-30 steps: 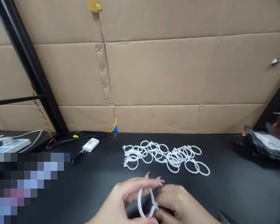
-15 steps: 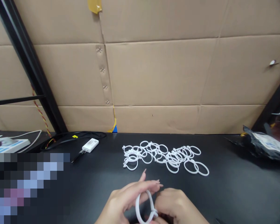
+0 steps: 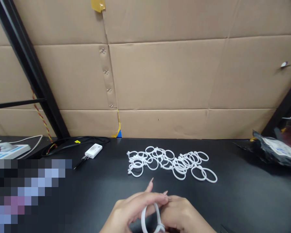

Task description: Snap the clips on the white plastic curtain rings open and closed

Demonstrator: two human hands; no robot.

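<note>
Close to the bottom edge of the head view, my left hand [image 3: 133, 205] curves around a white ring [image 3: 143, 218], a loop of smooth cord with a knot-like joint at its lower right. The ring stands upright in the palm. My right hand [image 3: 180, 212] is closed at that joint, its fingertips mostly hidden behind the ring and below the picture edge. Fingertips of the left hand rest against the back of the right. Beyond both hands, a pile of similar white knotted rings [image 3: 181, 165] lies overlapping on the black table [image 3: 106, 191].
A white plug adapter [image 3: 93, 151] with a black cable lies at the left, near a white power strip [image 3: 11, 151]. At the right sits a black plastic package [image 3: 276, 152] with a white label. A cardboard wall [image 3: 165, 74] rises behind the table, flanked by black posts.
Both hands have shifted slightly downward with the ring, so less of it shows. My left fingertips have come down onto the back of my right hand. The pile has not moved.
</note>
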